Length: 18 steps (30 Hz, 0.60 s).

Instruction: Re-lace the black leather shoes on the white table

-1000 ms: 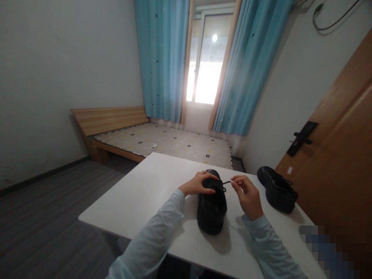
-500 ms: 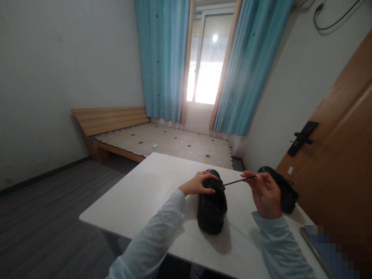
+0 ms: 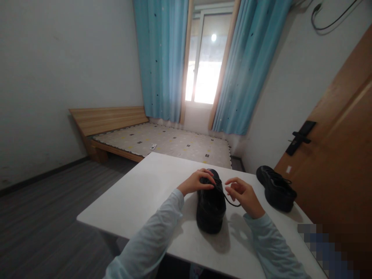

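A black shoe (image 3: 210, 209) stands on the white table (image 3: 151, 193), heel towards me. My left hand (image 3: 196, 182) rests on the shoe's laced top and pinches it near the eyelets. Just right of the shoe, my right hand (image 3: 242, 195) holds the black shoelace (image 3: 231, 202), which hangs in a slack loop from the eyelets to my fingers. A second black shoe (image 3: 276, 188) lies apart at the table's right side.
A wooden door (image 3: 340, 155) with a black handle stands close on the right. Beyond the table are a low wooden bed (image 3: 162, 141), blue curtains (image 3: 162, 58) and a bright window. Grey floor lies to the left.
My right hand had pulled the lace out taut to the right. It has since come back towards the shoe, and the lace now hangs slack. My left hand stayed on the shoe.
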### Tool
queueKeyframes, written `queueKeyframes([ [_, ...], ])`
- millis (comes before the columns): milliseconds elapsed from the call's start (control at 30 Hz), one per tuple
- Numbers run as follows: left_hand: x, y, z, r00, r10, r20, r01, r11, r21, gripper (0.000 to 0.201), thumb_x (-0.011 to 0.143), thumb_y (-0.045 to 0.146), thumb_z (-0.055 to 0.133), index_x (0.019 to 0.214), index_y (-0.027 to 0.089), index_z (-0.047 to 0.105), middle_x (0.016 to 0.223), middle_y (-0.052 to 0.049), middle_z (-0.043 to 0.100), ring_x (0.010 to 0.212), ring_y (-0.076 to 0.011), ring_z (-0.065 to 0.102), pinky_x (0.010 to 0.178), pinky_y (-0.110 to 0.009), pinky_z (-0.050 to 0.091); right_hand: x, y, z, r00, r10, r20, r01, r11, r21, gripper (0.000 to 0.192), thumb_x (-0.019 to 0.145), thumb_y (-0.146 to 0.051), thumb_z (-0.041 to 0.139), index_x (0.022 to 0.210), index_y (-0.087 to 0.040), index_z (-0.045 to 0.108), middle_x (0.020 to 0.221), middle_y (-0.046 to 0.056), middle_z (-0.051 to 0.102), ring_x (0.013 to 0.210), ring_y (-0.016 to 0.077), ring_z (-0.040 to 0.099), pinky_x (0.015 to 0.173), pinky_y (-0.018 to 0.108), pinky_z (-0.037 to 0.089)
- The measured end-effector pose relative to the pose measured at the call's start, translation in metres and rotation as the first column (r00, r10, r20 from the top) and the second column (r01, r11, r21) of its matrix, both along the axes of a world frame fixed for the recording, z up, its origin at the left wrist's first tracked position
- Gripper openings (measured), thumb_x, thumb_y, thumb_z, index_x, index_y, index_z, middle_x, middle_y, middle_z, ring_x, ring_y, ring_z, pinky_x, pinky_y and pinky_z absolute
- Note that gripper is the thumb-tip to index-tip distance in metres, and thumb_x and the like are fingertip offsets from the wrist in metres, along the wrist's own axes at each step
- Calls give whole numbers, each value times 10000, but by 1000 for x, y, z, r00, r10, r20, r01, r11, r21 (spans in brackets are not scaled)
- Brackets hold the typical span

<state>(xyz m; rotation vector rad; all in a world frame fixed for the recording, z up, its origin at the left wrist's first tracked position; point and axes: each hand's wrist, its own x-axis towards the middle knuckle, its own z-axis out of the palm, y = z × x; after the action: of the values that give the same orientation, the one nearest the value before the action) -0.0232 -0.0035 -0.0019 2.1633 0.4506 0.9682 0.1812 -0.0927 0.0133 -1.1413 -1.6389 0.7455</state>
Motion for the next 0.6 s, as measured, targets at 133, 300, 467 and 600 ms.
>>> queueKeyframes([
  [133, 2, 0, 2, 999, 30, 15, -28, 990, -141, 209, 705, 339, 662, 783, 149, 622, 913, -40, 580, 917, -166, 539, 863, -300, 409, -2, 1, -2, 985, -33, 167, 21, 997, 68, 229, 767, -379, 611, 851, -166, 621, 535, -46, 477, 487, 101, 469, 492, 234, 407],
  [300, 5, 6, 0, 990, 121, 74, -95, 952, -292, 264, 724, 384, 592, 673, 137, 514, 684, 24, 508, 701, -111, 487, 674, -234, 405, -5, 3, -9, 962, -55, 268, 2, 981, 195, 209, 797, -317, 583, 943, -182, 647, 692, -1, 507, 613, 123, 517, 575, 254, 463],
  [467, 5, 14, -6, 921, 384, 71, -330, 862, -386, 201, 737, 329, 565, 687, 141, 519, 688, 10, 541, 674, -116, 513, 678, -251, 412, -7, 7, -15, 930, -126, 346, -5, 936, 352, 242, 821, -267, 552, 1040, -222, 647, 819, 33, 524, 676, 137, 530, 606, 281, 491],
  [600, 3, 12, -6, 702, 708, -84, -705, 673, -223, 149, 684, 256, 622, 767, 145, 566, 867, -58, 587, 882, -192, 529, 813, -338, 408, -10, 10, -22, 881, -213, 422, -19, 876, 483, 252, 812, -227, 558, 1050, -229, 641, 932, 70, 568, 858, 197, 553, 735, 358, 506],
])
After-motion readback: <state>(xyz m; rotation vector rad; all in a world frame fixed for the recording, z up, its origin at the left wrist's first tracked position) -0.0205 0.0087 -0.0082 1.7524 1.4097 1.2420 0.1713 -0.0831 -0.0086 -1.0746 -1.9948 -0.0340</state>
